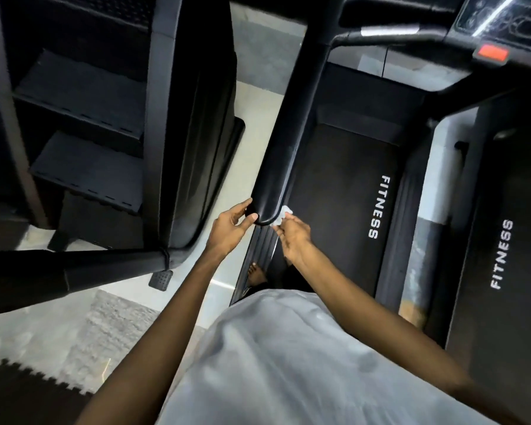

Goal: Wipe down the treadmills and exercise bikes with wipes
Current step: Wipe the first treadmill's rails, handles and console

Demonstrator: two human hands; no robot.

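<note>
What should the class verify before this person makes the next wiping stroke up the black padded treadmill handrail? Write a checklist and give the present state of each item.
1. Small white wipe pinched in the right hand: ok.
2. Wipe touching the rounded end of the black padded treadmill handrail: ok.
3. Left hand gripping that end to steady it: ok.
4. Rail above the hands free of objects: ok.
5. Wipe damp and clean enough: cannot tell.
6. Black treadmill belt marked FITNESS stopped: cannot tell.
</note>
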